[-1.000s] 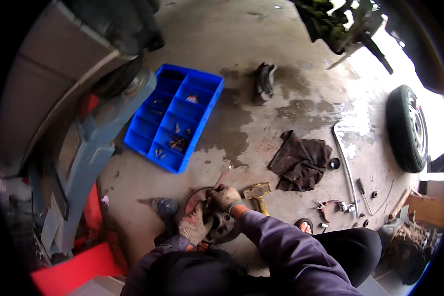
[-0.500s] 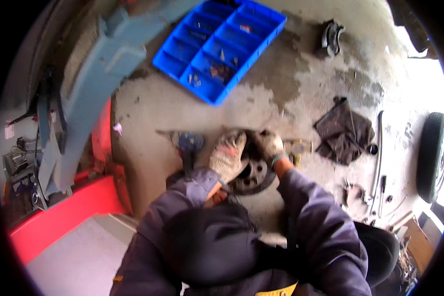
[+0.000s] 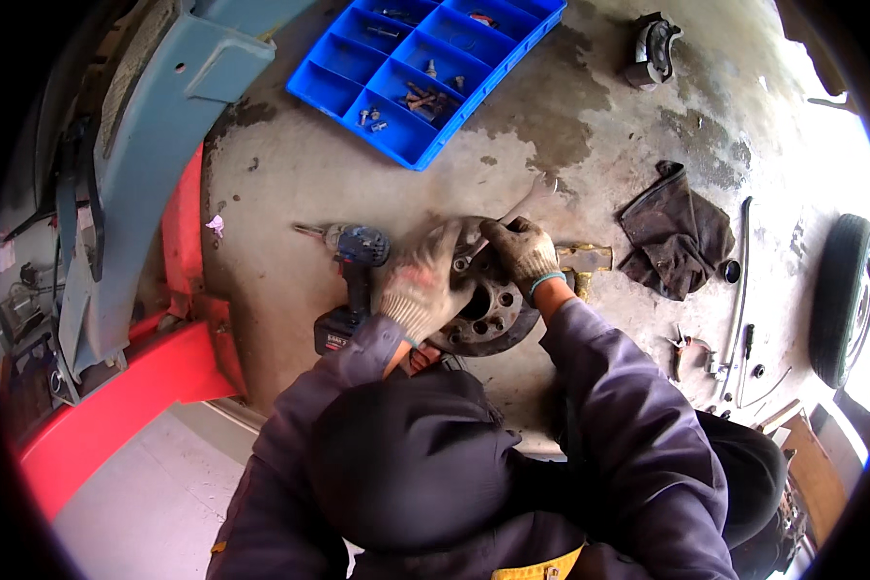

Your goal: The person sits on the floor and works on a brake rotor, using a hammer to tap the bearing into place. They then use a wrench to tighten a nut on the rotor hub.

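A dark round wheel hub (image 3: 501, 327) with a ring of bolt holes rests before me on the floor. My left hand (image 3: 423, 285), in a dirty knit glove, is closed round its left side. At the hub's far edge my right hand (image 3: 524, 253), gloved too, has its fingers bent over a silver wrench (image 3: 534, 198). The wrench's open jaw points away to the right; its other end is hidden by my hands. Left of my left hand lies a blue and black cordless power tool (image 3: 360, 256). A yellowish metal piece (image 3: 587, 258) sits right of the hub.
A blue divided tray (image 3: 387, 126) with bolts stands beyond. To the right lie a dark rag (image 3: 677, 237), a long metal bar (image 3: 742, 280), pliers (image 3: 681, 348) and a tyre (image 3: 841, 300). Curved brake shoes (image 3: 653, 50) are far right. Red and grey lift arms (image 3: 135, 387) bound the left.
The view has shifted, so floor objects appear higher, and the blur has cleared. The wrench's jaw now shows beyond my right hand. Both hands stay at the hub.
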`<control>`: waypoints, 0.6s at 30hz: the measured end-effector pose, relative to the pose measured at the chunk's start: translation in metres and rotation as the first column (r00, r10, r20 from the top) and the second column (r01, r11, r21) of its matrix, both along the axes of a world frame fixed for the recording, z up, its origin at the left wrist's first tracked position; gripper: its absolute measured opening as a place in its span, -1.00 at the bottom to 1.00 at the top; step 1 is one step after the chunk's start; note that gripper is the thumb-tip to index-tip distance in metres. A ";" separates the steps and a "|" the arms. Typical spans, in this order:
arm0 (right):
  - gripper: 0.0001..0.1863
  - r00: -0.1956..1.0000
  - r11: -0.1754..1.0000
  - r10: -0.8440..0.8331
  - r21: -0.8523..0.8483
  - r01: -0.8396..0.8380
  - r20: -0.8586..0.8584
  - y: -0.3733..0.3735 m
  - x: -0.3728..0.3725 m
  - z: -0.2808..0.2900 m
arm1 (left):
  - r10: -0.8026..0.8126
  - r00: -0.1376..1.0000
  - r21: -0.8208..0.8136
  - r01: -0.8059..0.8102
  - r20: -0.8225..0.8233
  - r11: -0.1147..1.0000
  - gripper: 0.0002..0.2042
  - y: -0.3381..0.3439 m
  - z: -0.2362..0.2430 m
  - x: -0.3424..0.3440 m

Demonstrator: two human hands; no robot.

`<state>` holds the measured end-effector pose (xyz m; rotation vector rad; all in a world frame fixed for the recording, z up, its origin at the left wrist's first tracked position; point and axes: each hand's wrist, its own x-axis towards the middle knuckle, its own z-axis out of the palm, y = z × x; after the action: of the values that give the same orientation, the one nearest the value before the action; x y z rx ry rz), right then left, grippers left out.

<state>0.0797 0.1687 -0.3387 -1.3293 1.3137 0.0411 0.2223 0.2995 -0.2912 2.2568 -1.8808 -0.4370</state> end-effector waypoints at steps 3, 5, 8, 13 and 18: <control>-0.47 0.997 0.999 -0.024 0.034 0.021 0.075 -0.001 -0.002 -0.017 | -0.035 0.999 0.210 0.042 -0.036 0.977 -0.14 -0.005 -0.006 -0.002; -0.48 0.998 0.993 -0.053 0.107 0.048 0.042 0.001 -0.001 -0.016 | 0.026 0.996 0.343 0.006 -0.089 0.939 -0.16 0.000 0.008 -0.004; -0.44 0.999 1.000 -0.018 0.002 0.018 0.047 0.001 -0.001 -0.020 | 0.074 0.978 -0.091 -0.093 -0.197 0.991 -0.15 0.009 -0.010 -0.007; -0.44 0.999 0.999 -0.021 0.049 0.019 0.048 -0.002 -0.004 -0.021 | -0.012 0.998 0.301 0.031 -0.064 0.953 -0.12 -0.011 -0.001 -0.007; -0.44 0.994 0.991 -0.096 0.104 0.089 0.060 0.001 0.000 0.005 | 0.061 0.998 0.213 -0.065 0.025 0.975 -0.06 -0.009 0.004 -0.002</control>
<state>0.0800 0.1696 -0.3333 -1.1739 1.2999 -0.0002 0.2202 0.2902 -0.2876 2.4555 -1.8438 -0.6394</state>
